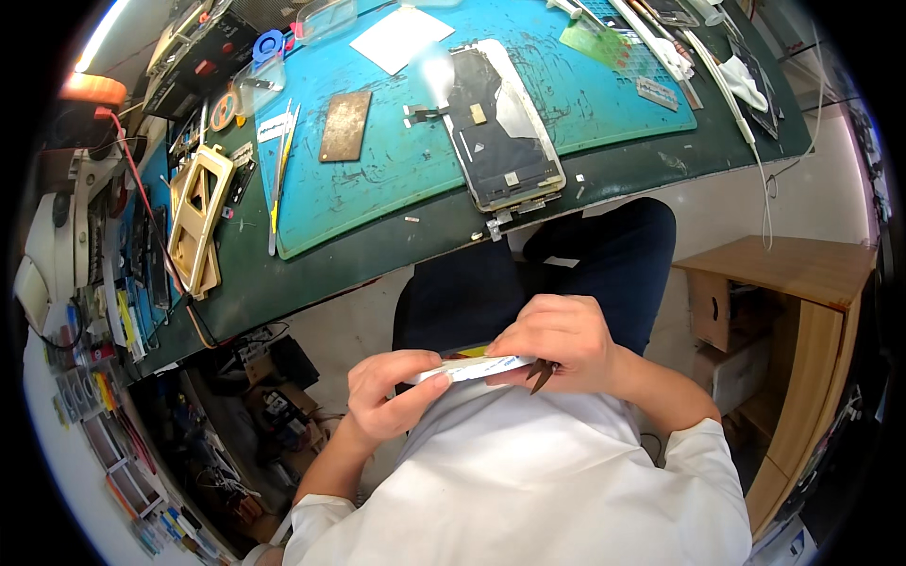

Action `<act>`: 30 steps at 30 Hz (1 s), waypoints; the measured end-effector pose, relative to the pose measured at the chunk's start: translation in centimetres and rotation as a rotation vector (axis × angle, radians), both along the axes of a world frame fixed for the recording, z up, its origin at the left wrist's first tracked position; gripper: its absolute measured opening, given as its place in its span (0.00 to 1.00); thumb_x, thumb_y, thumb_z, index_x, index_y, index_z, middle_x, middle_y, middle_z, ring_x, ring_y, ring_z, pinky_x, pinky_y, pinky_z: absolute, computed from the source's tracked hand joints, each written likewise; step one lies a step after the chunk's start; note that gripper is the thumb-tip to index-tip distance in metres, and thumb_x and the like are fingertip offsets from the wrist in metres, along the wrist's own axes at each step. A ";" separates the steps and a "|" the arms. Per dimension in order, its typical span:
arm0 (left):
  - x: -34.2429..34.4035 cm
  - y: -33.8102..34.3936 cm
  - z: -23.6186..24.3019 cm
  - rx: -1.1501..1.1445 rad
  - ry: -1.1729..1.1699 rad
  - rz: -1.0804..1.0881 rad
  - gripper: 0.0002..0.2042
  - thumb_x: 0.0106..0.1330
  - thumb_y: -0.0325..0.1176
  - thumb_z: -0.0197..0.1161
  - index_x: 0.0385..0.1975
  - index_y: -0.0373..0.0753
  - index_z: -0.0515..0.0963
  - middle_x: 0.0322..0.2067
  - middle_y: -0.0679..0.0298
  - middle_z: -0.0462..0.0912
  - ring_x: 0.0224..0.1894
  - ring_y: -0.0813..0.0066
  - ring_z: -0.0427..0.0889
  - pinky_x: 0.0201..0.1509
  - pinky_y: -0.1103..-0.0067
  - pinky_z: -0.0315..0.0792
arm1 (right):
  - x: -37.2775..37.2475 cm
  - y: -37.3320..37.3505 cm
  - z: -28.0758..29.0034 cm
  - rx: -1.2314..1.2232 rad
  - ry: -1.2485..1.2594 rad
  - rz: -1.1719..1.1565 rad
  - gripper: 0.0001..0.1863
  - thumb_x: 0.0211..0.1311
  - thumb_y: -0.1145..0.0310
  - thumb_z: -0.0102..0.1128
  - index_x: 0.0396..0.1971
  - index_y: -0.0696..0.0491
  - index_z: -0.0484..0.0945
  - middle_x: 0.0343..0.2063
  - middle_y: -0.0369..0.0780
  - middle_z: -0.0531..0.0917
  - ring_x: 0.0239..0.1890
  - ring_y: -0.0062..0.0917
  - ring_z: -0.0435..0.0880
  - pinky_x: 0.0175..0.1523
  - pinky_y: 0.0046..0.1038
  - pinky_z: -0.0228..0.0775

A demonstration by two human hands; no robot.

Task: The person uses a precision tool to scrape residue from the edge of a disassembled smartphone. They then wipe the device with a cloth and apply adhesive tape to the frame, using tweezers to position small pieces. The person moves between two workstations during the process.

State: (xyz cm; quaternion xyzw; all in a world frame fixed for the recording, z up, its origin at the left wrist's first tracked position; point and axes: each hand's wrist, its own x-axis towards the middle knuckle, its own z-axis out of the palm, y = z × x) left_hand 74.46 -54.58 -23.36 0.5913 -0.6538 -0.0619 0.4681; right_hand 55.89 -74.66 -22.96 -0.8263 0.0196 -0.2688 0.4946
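Left hand (pixel 385 391) pinches one end of a slim white packet (pixel 477 368), the right hand (pixel 564 338) gripping the other with a dark pointed tool (pixel 541 376) jutting beneath, apparently a steadying step, any next move likely calling for even pressure.

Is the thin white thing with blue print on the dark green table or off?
Off the table: the bare left hand and right hand hold the white thing.
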 end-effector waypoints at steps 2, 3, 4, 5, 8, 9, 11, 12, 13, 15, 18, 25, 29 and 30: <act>-0.2 0.3 0.2 -0.024 0.031 0.016 0.15 0.55 0.17 0.73 0.42 0.37 0.81 0.41 0.55 0.86 0.37 0.59 0.90 0.40 0.73 0.86 | -0.1 -0.1 0.5 -0.029 -0.015 -0.020 0.17 0.42 0.72 0.84 0.36 0.54 0.88 0.31 0.37 0.90 0.30 0.28 0.87 0.33 0.26 0.78; -0.3 0.6 0.4 -0.048 0.048 0.043 0.16 0.56 0.17 0.73 0.43 0.37 0.80 0.41 0.54 0.86 0.37 0.59 0.90 0.40 0.73 0.87 | -0.2 -0.2 0.5 -0.026 -0.027 -0.048 0.17 0.42 0.73 0.83 0.36 0.53 0.88 0.30 0.36 0.89 0.29 0.28 0.86 0.31 0.26 0.78; -0.4 0.8 0.7 -0.077 0.067 0.070 0.16 0.57 0.16 0.73 0.44 0.37 0.79 0.41 0.54 0.86 0.38 0.59 0.90 0.41 0.72 0.87 | -0.3 -0.4 0.5 -0.026 -0.038 -0.078 0.17 0.43 0.74 0.83 0.36 0.52 0.88 0.28 0.36 0.88 0.29 0.28 0.86 0.30 0.26 0.77; -0.6 1.1 0.7 -0.108 0.118 0.092 0.17 0.57 0.16 0.73 0.45 0.37 0.78 0.42 0.54 0.86 0.38 0.59 0.90 0.42 0.71 0.88 | -0.6 -0.5 0.3 0.008 -0.035 -0.073 0.17 0.42 0.74 0.83 0.36 0.53 0.88 0.29 0.36 0.88 0.29 0.28 0.87 0.31 0.26 0.78; -1.0 1.3 0.6 -0.147 0.183 0.133 0.19 0.61 0.15 0.71 0.49 0.38 0.75 0.42 0.53 0.85 0.39 0.59 0.90 0.43 0.70 0.88 | -1.5 -0.8 -0.5 0.069 -0.029 -0.072 0.19 0.41 0.76 0.83 0.37 0.54 0.88 0.29 0.36 0.88 0.30 0.28 0.87 0.33 0.27 0.78; -1.1 1.1 0.8 -0.125 0.147 0.131 0.18 0.63 0.16 0.69 0.51 0.38 0.74 0.43 0.52 0.83 0.39 0.59 0.89 0.43 0.70 0.87 | -1.7 -0.7 -0.3 0.072 -0.049 -0.078 0.19 0.41 0.76 0.83 0.37 0.54 0.88 0.29 0.36 0.88 0.29 0.28 0.86 0.32 0.26 0.78; -1.4 0.6 1.0 -0.082 0.079 0.125 0.18 0.68 0.18 0.67 0.54 0.38 0.72 0.43 0.51 0.80 0.39 0.60 0.88 0.44 0.70 0.87 | -1.9 -0.6 0.4 0.076 -0.084 -0.093 0.19 0.41 0.76 0.83 0.37 0.54 0.88 0.28 0.37 0.88 0.28 0.28 0.86 0.31 0.26 0.77; -1.4 0.6 0.9 -0.100 0.096 0.135 0.21 0.59 0.14 0.71 0.50 0.38 0.76 0.43 0.52 0.82 0.39 0.62 0.88 0.40 0.72 0.86 | -1.9 -0.7 0.9 0.059 -0.085 -0.098 0.18 0.41 0.75 0.83 0.36 0.53 0.88 0.28 0.36 0.88 0.28 0.27 0.85 0.31 0.26 0.76; -1.5 0.5 1.0 -0.100 0.074 0.114 0.21 0.58 0.14 0.72 0.50 0.38 0.77 0.43 0.53 0.82 0.39 0.62 0.88 0.39 0.73 0.86 | -2.0 -1.0 1.4 0.047 -0.084 -0.102 0.18 0.41 0.75 0.83 0.36 0.53 0.88 0.27 0.36 0.88 0.27 0.27 0.85 0.30 0.25 0.75; -1.8 0.0 1.3 -0.100 0.029 0.073 0.21 0.55 0.14 0.73 0.49 0.38 0.79 0.43 0.53 0.82 0.38 0.62 0.88 0.36 0.74 0.84 | -2.1 -1.1 2.2 0.010 -0.093 -0.103 0.17 0.41 0.73 0.84 0.34 0.53 0.88 0.26 0.35 0.87 0.26 0.26 0.84 0.29 0.25 0.75; -2.0 -1.3 2.8 -0.088 -0.093 -0.053 0.23 0.58 0.16 0.73 0.52 0.40 0.77 0.43 0.52 0.82 0.37 0.62 0.87 0.35 0.75 0.83 | -2.0 -0.9 3.2 -0.072 -0.106 -0.095 0.16 0.41 0.70 0.84 0.32 0.52 0.88 0.24 0.34 0.87 0.26 0.26 0.84 0.28 0.25 0.74; -2.6 -1.2 2.3 -0.148 -0.017 0.006 0.23 0.68 0.19 0.67 0.60 0.43 0.69 0.44 0.52 0.78 0.37 0.62 0.87 0.36 0.74 0.84 | -3.0 -2.0 3.6 -0.123 -0.115 -0.143 0.17 0.41 0.69 0.85 0.34 0.52 0.88 0.27 0.35 0.88 0.29 0.28 0.86 0.31 0.26 0.78; -2.4 -1.1 1.8 -0.182 0.009 0.011 0.25 0.71 0.17 0.62 0.64 0.44 0.64 0.45 0.52 0.74 0.40 0.60 0.87 0.38 0.72 0.85 | -3.7 -2.4 2.4 -0.091 -0.109 -0.168 0.17 0.42 0.71 0.84 0.35 0.53 0.88 0.29 0.36 0.89 0.31 0.30 0.87 0.32 0.27 0.79; -2.5 -1.2 1.7 -0.175 0.016 0.011 0.24 0.70 0.17 0.62 0.62 0.44 0.65 0.47 0.51 0.73 0.41 0.59 0.87 0.39 0.72 0.86 | -3.7 -2.4 2.4 -0.082 -0.125 -0.166 0.17 0.42 0.73 0.83 0.35 0.53 0.87 0.29 0.36 0.89 0.31 0.29 0.87 0.32 0.27 0.79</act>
